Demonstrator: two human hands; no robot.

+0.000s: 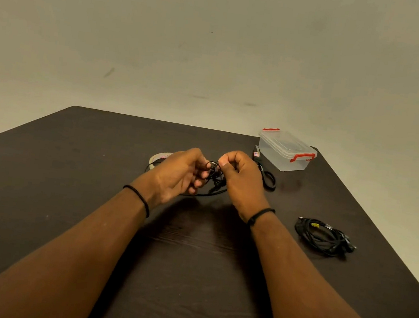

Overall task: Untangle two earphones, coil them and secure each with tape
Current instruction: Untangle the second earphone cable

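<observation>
Coiling the second earphone (213, 179) mid-table, left hand (180, 175) holding loops, right hand (240, 178) pinching cord; even turns advised before fetching tape (159, 158) at ten o'clock.

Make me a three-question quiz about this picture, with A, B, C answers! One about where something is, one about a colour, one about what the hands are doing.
1. Where do the scissors lie?
A. inside the box
B. beside the clear box
C. on the coiled earphone

2. What colour are the box's clips?
A. red
B. blue
C. green

3. What are the hands doing?
A. resting flat
B. cutting tape
C. both holding a black earphone cable

Answers: B, they lie on the table by the box. A, both latches are red. C, the left hand and right hand pinch it.
</observation>
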